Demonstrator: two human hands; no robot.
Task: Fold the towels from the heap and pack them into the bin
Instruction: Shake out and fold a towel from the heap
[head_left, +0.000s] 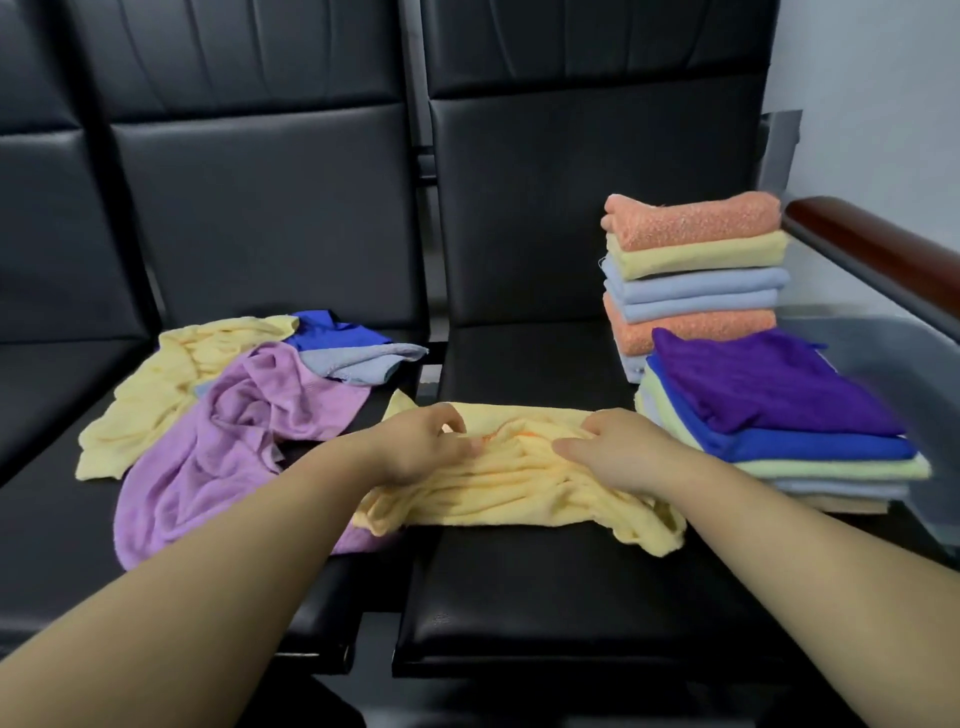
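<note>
Across the frame run black seats (519, 234). Centre left lies the heap (218, 415); at right, folded stacks (696, 270) and a grey bin (935, 415). Low centre, a crumpled yellow towel (519, 488) lies on the seat; left hand (421, 447) and right hand (618, 447) pinch its folds, fingers curled.

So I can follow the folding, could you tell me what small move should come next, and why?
Probably draw the hands apart to spread the yellow towel flat: the left hand and right hand grip it mid-cloth, and it lies bunched on the seat.
</note>
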